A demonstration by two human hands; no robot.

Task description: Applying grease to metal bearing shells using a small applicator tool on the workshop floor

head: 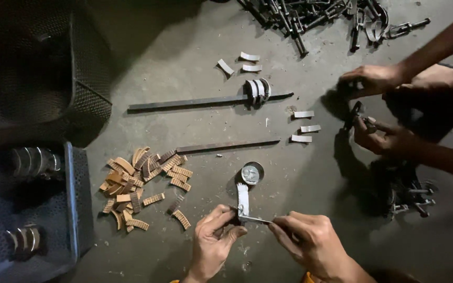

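Note:
My left hand (pixel 213 238) pinches the lower end of a curved white metal shoe (pixel 243 198) that stands upright on the grey floor. My right hand (pixel 310 241) holds a thin metal blade tool (pixel 255 219), its tip touching the base of the shoe. Just above the shoe sits a small round tin (pixel 251 173) with pale paste inside. A pile of brown ribbed lining strips (pixel 140 186) lies to the left of my hands.
Another person's two hands (pixel 381 107) handle a dark metal part at the right. Two long flat bars (pixel 205 102) lie on the floor, with white curved shoes (pixel 258 90) and loose pieces (pixel 304 127) nearby. Black mesh crates (pixel 38 157) stand left; metal parts (pixel 315 18) are heaped above.

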